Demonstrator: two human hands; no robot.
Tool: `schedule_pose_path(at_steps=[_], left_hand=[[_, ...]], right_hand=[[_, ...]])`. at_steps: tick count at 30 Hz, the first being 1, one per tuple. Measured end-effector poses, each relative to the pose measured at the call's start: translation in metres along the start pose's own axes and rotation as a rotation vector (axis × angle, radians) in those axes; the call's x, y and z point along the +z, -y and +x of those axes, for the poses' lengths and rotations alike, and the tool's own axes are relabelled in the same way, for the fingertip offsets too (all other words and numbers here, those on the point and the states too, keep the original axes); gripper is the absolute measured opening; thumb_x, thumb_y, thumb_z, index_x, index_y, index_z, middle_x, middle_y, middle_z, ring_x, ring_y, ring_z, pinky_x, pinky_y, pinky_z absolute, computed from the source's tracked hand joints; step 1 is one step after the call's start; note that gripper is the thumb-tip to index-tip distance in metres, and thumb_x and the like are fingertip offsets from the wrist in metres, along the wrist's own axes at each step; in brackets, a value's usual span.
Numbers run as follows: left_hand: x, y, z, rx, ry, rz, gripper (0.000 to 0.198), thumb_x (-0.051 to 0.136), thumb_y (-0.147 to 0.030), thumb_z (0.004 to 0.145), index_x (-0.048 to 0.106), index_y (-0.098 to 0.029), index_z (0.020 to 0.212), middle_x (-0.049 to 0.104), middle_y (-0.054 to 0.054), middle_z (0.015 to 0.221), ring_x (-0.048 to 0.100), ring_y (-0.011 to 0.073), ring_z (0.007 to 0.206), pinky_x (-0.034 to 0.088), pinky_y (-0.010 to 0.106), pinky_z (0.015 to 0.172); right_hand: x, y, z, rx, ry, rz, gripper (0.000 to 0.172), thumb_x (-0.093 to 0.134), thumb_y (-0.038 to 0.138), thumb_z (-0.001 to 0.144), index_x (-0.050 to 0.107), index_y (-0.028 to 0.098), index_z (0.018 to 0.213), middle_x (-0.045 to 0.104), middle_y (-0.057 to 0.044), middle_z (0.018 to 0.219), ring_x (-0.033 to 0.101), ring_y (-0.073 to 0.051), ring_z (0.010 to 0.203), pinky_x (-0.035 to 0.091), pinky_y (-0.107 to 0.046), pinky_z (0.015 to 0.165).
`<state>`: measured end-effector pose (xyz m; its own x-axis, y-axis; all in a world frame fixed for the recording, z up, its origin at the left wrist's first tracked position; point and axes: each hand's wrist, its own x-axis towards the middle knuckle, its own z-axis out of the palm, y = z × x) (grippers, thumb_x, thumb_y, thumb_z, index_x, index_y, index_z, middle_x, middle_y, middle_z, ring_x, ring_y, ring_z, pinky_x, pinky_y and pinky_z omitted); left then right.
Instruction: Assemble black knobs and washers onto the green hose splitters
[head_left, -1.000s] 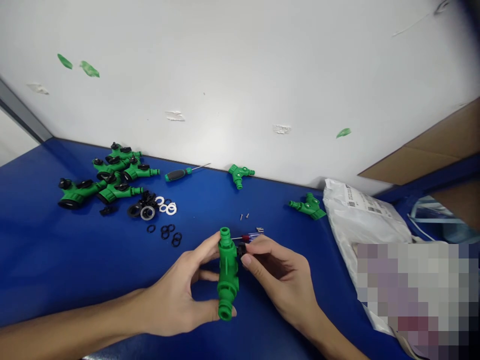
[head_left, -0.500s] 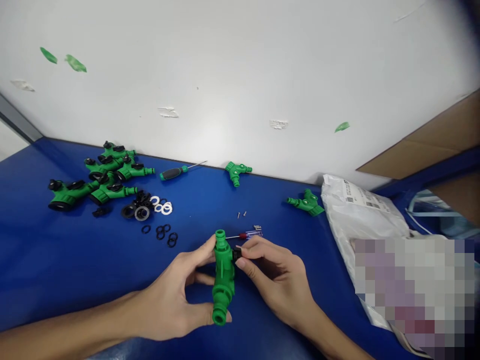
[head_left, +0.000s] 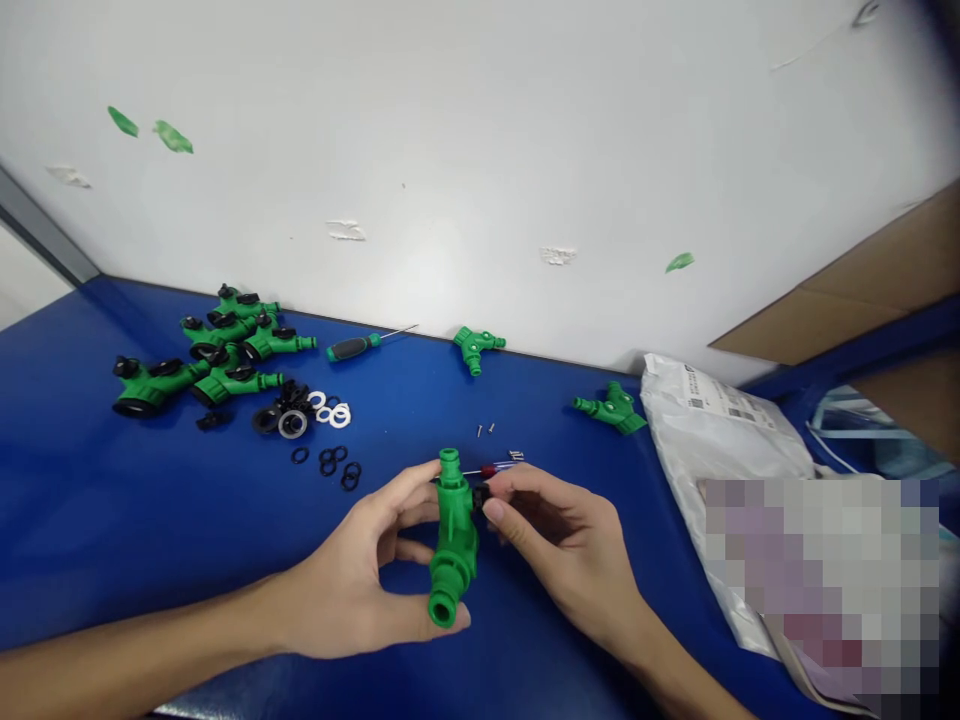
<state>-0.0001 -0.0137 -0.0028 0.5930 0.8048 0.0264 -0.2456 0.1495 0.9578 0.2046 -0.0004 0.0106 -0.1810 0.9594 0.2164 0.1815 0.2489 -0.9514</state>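
Green connector (head_left: pixel 455 530) sits gripped in our left hand (head_left: pixel 352 575), while our right hand (head_left: pixel 577 548) pinches a black knob (head_left: pixel 481 497) at its side; whether it is seated we cannot tell. Just beyond the grip lie a red-necked screwdriver (head_left: pixel 490 469) and loose screws (head_left: pixel 515 455). Farther left, five knobbed connectors (head_left: pixel 232 385) look done; ahead, a bare connector (head_left: pixel 472 346), and rightward, a second bare one (head_left: pixel 616 408), seem left to do.
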Motion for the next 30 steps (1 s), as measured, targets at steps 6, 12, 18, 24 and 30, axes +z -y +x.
schedule_pose_path(at_steps=[6, 12, 18, 24, 30], left_hand=[[-0.002, 0.003, 0.002, -0.051, -0.075, 0.011, 0.083, 0.081, -0.016, 0.075, 0.036, -0.031, 0.143, 0.056, 0.012, 0.137, 0.052, 0.0291, 0.129, 0.049, 0.042, 0.096], [-0.006, 0.006, 0.003, -0.125, -0.055, -0.223, 0.081, 0.085, -0.018, 0.071, 0.043, -0.031, 0.138, 0.059, 0.009, 0.125, 0.061, 0.0246, 0.11, 0.053, 0.04, 0.087], [-0.007, 0.0, 0.004, -0.222, -0.005, -0.376, 0.072, 0.089, -0.021, 0.067, 0.056, -0.023, 0.131, 0.064, 0.011, 0.117, 0.067, 0.0238, 0.101, 0.055, 0.036, 0.081], [-0.008, -0.003, 0.005, -0.25, 0.014, -0.51, 0.068, 0.087, -0.017, 0.069, 0.059, -0.022, 0.131, 0.067, 0.011, 0.111, 0.07, 0.0231, 0.094, 0.058, 0.036, 0.076], [-0.007, -0.004, 0.004, -0.249, -0.002, -0.548, 0.064, 0.087, -0.014, 0.068, 0.063, -0.023, 0.127, 0.068, 0.009, 0.106, 0.07, 0.0213, 0.09, 0.059, 0.034, 0.075]], right_hand=[[0.0, -0.001, -0.003, -0.027, -0.064, -0.047, 0.004, 0.069, 0.02, 0.086, 0.071, 0.022, 0.089, 0.07, -0.002, 0.084, 0.062, -0.011, 0.06, 0.054, -0.019, 0.052], [-0.007, -0.007, -0.001, -0.246, 0.002, -0.234, 0.016, 0.064, 0.01, 0.088, 0.067, 0.023, 0.097, 0.068, -0.002, 0.088, 0.066, -0.014, 0.077, 0.056, -0.024, 0.068], [-0.012, -0.007, 0.001, -0.41, 0.071, -0.316, 0.026, 0.062, 0.001, 0.088, 0.069, 0.021, 0.102, 0.067, -0.005, 0.097, 0.066, -0.015, 0.089, 0.055, -0.027, 0.08], [-0.015, -0.003, 0.003, -0.482, 0.085, -0.289, 0.027, 0.072, 0.006, 0.082, 0.072, 0.02, 0.104, 0.07, -0.008, 0.1, 0.069, -0.018, 0.089, 0.058, -0.03, 0.079], [-0.015, 0.001, 0.003, -0.517, 0.077, -0.271, 0.026, 0.073, 0.004, 0.08, 0.076, 0.02, 0.1, 0.071, -0.008, 0.096, 0.072, -0.018, 0.081, 0.061, -0.031, 0.075]])
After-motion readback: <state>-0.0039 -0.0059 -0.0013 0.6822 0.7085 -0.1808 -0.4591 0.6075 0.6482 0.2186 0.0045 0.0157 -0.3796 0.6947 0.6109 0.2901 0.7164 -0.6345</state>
